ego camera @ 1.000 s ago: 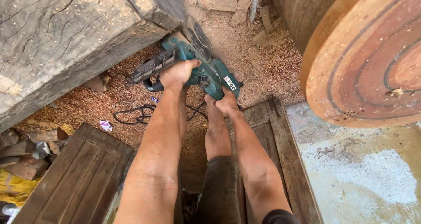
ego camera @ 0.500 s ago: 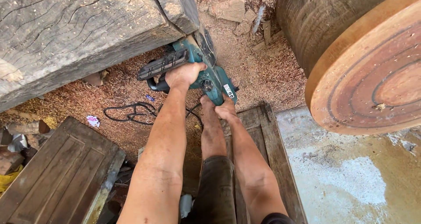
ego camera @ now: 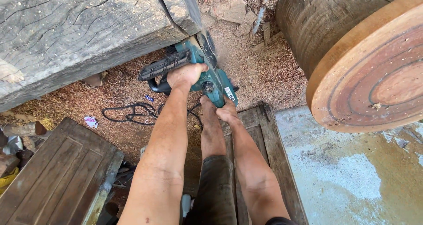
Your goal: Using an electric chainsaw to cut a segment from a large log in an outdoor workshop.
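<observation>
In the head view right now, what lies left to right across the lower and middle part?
Dark wooden panel → black cable → left hand → teal chainsaw → right hand → round log end.

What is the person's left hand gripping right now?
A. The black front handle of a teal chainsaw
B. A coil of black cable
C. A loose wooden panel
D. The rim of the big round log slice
A: the left hand is wrapped round the black handle of the teal chainsaw, while the black cable lies untouched on the sawdust below.
</observation>
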